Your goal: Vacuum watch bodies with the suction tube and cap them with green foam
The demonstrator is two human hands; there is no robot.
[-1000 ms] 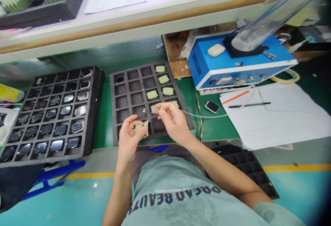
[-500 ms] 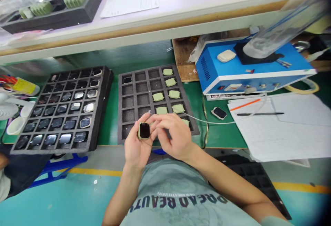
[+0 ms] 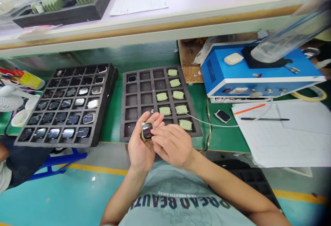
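A small green watch case with a dark screen (image 3: 147,131) rests in my left hand (image 3: 141,146), palm up, with the thumb along its left side. My right hand (image 3: 173,145) lies over the left fingers, its fingertips touching the right part of the screen; its fingers are bent together, and no object shows in them. Just beyond my hands is a grey foam tray (image 3: 131,101) holding several green cases (image 3: 178,95) in its right columns and one dark-screened piece (image 3: 132,78) at the top left. The tray's near edge is partly hidden by my hands.
A foam tray of dark-screened pieces (image 3: 95,129) stands at left. At right are a blue machine (image 3: 230,89), a loose watch piece (image 3: 222,116), a white cable (image 3: 214,125), papers (image 3: 289,143) and a pen (image 3: 265,119). A shelf (image 3: 193,15) crosses above. Another person's leg (image 3: 26,157) shows at far left.
My right hand has come down, its fingertips now on the screen. The watch case has tilted in my left palm. The whole view has shifted slightly.
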